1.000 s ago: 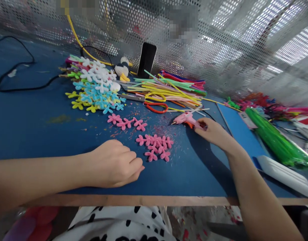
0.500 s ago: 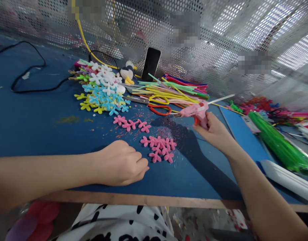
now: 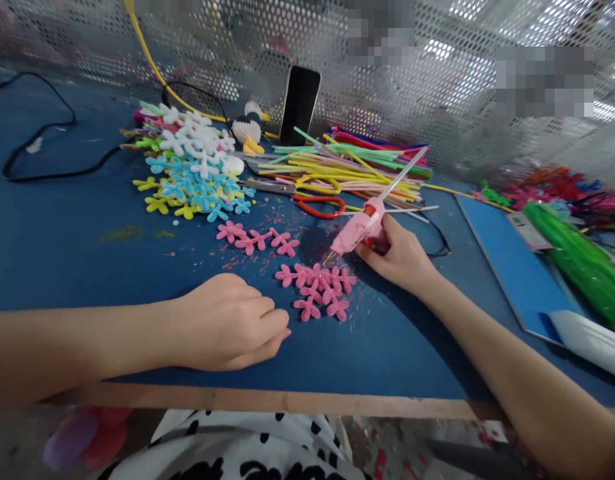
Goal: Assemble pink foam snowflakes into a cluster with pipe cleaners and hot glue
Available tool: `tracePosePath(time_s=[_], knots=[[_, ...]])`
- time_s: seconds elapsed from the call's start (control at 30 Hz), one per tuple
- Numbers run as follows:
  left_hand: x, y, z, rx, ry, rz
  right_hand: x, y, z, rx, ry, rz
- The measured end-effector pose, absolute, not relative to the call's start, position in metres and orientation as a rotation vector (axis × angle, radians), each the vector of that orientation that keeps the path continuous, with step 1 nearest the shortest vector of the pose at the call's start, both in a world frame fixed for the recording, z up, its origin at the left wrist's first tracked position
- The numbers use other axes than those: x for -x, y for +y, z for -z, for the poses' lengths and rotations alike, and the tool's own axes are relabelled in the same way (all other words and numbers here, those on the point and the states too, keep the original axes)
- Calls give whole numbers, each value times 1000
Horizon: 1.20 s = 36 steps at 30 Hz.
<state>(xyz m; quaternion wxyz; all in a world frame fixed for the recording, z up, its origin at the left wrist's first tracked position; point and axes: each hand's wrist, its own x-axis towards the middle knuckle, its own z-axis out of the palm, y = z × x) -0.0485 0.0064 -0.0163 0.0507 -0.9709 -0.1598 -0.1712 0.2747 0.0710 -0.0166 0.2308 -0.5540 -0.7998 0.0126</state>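
My right hand [image 3: 400, 257] is closed around the handle of a pink glue gun [image 3: 358, 228], whose nozzle points down at the top of a cluster of pink fuzzy flowers [image 3: 317, 291]. A clear glue stick juts from the gun's back end. Left of the cluster, my left hand [image 3: 237, 323] rests on the blue table as a closed fist, fingers curled under; whether it holds anything is hidden. A short row of pink flowers [image 3: 258, 240] lies just above, between the fist and the scissors [image 3: 317, 195].
White, blue and yellow flowers [image 3: 192, 163] are heaped at the back left, near a black cable. Colored pipe cleaners [image 3: 347, 167] lie behind the scissors, with a phone [image 3: 300, 105] upright behind them. A blue board [image 3: 507, 267] and green bundle [image 3: 577, 267] are at right.
My right hand has brought the glue gun left and down, its nozzle now over the pink cluster. My left fist keeps its pose; the view has shifted slightly.
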Motion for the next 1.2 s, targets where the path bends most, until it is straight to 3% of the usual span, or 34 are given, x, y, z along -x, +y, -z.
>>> tracePosePath(time_s=[1.2], knots=[[50,7,16,2995,-497,458,-282,77,25,1418,-2267,47]])
